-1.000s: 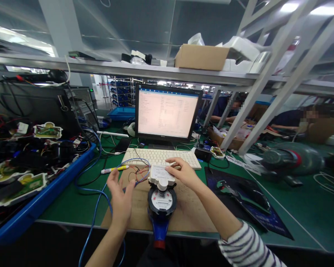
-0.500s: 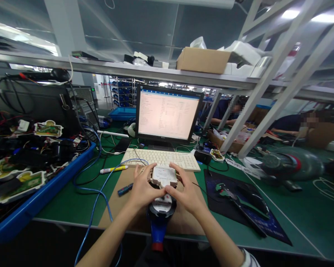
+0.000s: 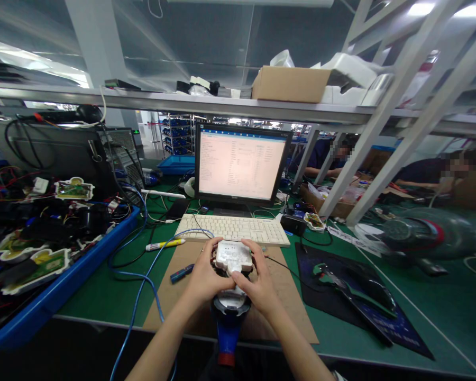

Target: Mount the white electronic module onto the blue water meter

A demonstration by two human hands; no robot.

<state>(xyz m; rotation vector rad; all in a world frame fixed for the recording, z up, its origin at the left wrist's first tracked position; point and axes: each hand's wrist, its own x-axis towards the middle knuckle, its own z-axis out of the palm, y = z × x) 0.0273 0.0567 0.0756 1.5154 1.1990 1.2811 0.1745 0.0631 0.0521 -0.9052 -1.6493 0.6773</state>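
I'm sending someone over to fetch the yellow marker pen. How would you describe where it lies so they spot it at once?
Start at the computer monitor and drop to the white keyboard in front of it. Just left of the keyboard, on the green mat, lies the marker. Its yellow barrel and white cap set it apart from the short blue pen on the cardboard nearby.

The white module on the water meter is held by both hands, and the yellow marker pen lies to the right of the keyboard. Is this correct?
Not quite. In the head view both the left hand and right hand do hold the white module on the water meter, but the yellow marker pen lies to the left of the keyboard, not the right.
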